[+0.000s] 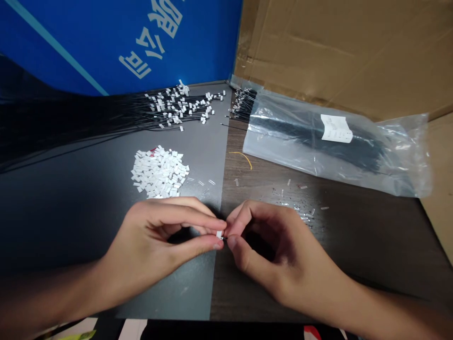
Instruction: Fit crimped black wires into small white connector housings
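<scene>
Nearest, above the seam between a grey mat and the dark wood-grain tabletop, the left hand pinches a small white connector housing between thumb and fingers. Close against it, the right hand has thumb and forefinger pressed together on what looks like a black wire end; most of that wire is hidden. The step in hand appears to be fitting terminal to housing; the next move would call for a steady left grip, the terminal squared to its slot, and a straight push without bending the wire. Beyond the right hand lie clear plastic slivers; beyond the left, a heap of loose white housings. Further off are a yellow wire, a clear bag of black wires with bare terminals protruding, and, on the left, black wires tipped with white housings. A blue panel and brown cardboard stand behind.
</scene>
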`<move>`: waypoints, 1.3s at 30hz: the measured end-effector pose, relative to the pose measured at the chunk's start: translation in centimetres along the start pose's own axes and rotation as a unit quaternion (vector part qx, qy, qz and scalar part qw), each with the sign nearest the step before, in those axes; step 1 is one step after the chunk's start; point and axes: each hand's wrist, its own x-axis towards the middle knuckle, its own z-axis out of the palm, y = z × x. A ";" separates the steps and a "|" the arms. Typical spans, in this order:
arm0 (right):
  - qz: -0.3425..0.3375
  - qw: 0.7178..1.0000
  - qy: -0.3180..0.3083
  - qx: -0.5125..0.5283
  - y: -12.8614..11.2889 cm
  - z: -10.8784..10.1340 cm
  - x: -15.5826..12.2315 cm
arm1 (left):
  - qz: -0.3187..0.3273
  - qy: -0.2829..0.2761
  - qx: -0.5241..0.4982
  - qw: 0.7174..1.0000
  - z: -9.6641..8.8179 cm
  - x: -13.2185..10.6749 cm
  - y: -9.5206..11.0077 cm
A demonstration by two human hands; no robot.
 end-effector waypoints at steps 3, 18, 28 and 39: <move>0.026 0.999 -0.006 0.020 0.0 0.0 0.0 | 0.002 -0.002 0.004 1.000 0.0 0.0 0.0; 0.047 0.999 0.000 0.002 0.1 0.1 0.0 | 0.011 -0.012 0.018 1.000 -0.3 -0.1 -0.3; 0.105 0.994 -0.012 0.015 -0.2 0.0 0.0 | 0.105 -0.030 0.113 0.988 -0.3 -0.2 -0.3; 0.111 0.993 -0.019 0.042 -0.2 0.2 -0.1 | 0.121 -0.039 0.132 0.983 -0.4 -0.3 -0.3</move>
